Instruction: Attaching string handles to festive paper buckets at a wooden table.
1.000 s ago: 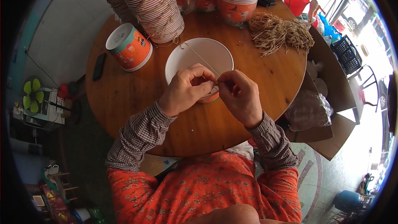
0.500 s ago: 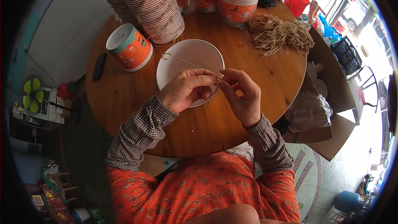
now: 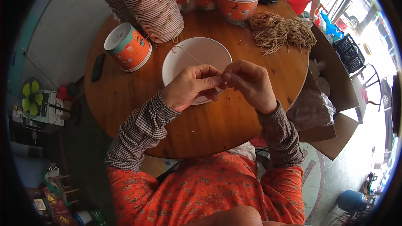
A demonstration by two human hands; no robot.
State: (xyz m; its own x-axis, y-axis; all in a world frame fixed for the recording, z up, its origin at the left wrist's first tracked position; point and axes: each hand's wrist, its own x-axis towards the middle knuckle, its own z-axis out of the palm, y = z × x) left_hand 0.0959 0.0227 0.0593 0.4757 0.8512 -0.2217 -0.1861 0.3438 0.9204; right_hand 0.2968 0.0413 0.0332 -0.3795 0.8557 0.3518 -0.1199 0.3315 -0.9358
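Above the near rim of a white-lined paper bucket (image 3: 178,67), both my hands meet fingertip to fingertip. A thin tan string (image 3: 191,56) runs from the bucket's far side, where a small knotted end shows, down to my fingers. My left hand (image 3: 190,87) is closed in a pinch on the string. My right hand (image 3: 252,86) is also pinched, thumb against forefinger, right beside the left fingertips. It grips the string's near end, though the fingers mostly hide that part.
Orange paper buckets (image 3: 127,48) stand at the left beside a phone (image 3: 98,67). Tall bucket stacks (image 3: 161,21) line the table's far edge, some with strings hanging from them. A heap of tan strings (image 3: 282,32) lies at the far right. Cardboard boxes (image 3: 331,75) flank the table.
My right hand has turned and shifted slightly right, its fingers now pressed closer together. The bucket appears a little further right, and the string stays stretched to my fingers.
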